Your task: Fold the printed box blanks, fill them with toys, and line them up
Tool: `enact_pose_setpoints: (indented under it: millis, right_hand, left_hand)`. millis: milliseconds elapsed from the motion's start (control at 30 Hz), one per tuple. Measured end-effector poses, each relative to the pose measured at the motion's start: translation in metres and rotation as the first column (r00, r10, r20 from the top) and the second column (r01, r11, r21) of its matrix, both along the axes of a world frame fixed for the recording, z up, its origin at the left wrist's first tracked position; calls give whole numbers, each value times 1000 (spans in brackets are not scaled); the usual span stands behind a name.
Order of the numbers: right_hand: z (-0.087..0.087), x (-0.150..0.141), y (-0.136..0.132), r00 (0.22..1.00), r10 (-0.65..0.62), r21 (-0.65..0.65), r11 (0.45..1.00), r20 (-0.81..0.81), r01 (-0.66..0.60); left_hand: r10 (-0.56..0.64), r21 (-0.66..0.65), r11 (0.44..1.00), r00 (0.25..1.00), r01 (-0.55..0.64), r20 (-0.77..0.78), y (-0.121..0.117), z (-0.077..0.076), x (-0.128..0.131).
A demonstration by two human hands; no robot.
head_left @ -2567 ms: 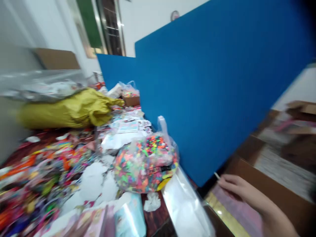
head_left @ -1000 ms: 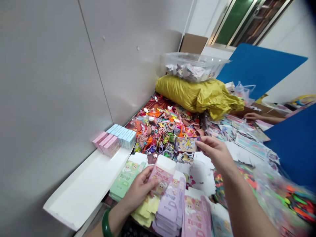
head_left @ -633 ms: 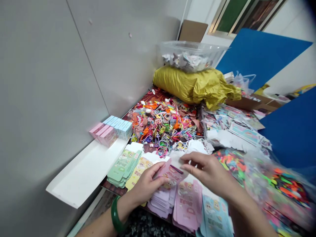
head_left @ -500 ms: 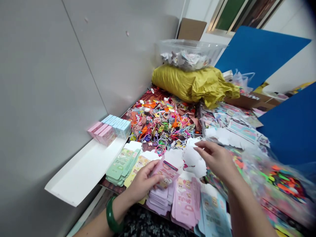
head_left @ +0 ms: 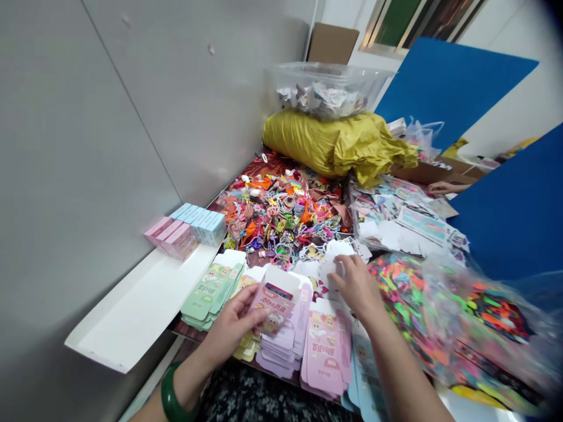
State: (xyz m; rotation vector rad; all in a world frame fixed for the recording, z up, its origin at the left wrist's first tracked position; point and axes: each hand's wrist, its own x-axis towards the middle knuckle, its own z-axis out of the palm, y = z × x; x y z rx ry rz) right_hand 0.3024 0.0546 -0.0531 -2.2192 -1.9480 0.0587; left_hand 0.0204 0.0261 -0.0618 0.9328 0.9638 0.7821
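five stacks of flat printed card box blanks lie in a row at the person's front, and the stack of lilac blanks serves as the landmark here. the left hand, with a green jade bangle on its wrist, sits just left of the lilac stack, fingers and thumb closed around a single pink box blank, which it holds up just above that stack. the right hand is to the right of the lilac stack, its fingers curled narrowly down onto white die-cut paper scraps; whether they pinch a scrap, i cannot tell. left of the lilac stack lie the green stack and a yellow stack, the yellow partly hidden by the left hand; to its right lie the pink stack and a pale blue stack. further left, on a white card tray, stand three pink folded boxes and about four pale blue ones. beyond the lilac stack spreads a colourful heap of hair ties and clips, with a mustard yellow sack and a clear plastic tub of paper pieces on it. to the right sits a clear bag of neon pieces, and far off, past a blue panel, one co-worker's hand rests.
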Motion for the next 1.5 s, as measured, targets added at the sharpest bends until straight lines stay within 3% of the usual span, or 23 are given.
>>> enact_pose_setpoints:
  millis: [167, 400, 500, 667, 833, 1033, 1100, 1233, 1400, 1500]
  right_hand:
    - [-11, 3, -12, 997, 74, 157, 985, -11, -71]
    - [-18, -18, -25, 970, 21, -90, 995, -241, -44]
    - [-23, -31, -22, 953, -66, -126, 992, -297, 30]
    - [-25, -32, -16, 906, -107, -130, 990, -410, 58]
    - [-8, -12, -16, 836, -139, -72, 990, -531, 118]
    - [41, -2, -29, 719, -54, 59, 990, -693, 131]
    - [59, -7, -36, 721, 31, 119, 990, -692, 71]
    - [80, -27, -45, 814, 233, 206, 968, -533, -142]
    - [80, -49, -39, 802, 356, 1, 914, -480, -405]
    - [78, -51, -29, 776, 357, 10, 911, -520, -412]
  left_hand:
    - [-15, 1, 1000, 1000, 15, -24, -1, 0, 1]
    - [-29, -4, 1000, 999, 29, -13, -2, 4, 6]
    - [-38, 4, 999, 999, 38, -1, -2, 6, 9]
    - [-48, 5, 999, 999, 48, -25, -5, 8, 10]
    - [-41, 10, 999, 998, 42, -44, -5, 5, 10]
    - [-41, 171, 983, 992, 61, -118, -2, 0, 16]
    - [-60, 225, 970, 987, 93, -151, -2, 0, 19]
    - [-77, 271, 955, 985, 118, -157, -2, 2, 26]
    - [-96, 286, 949, 987, 131, -132, -4, 4, 32]
    - [-98, 265, 956, 989, 124, -109, -5, 4, 32]
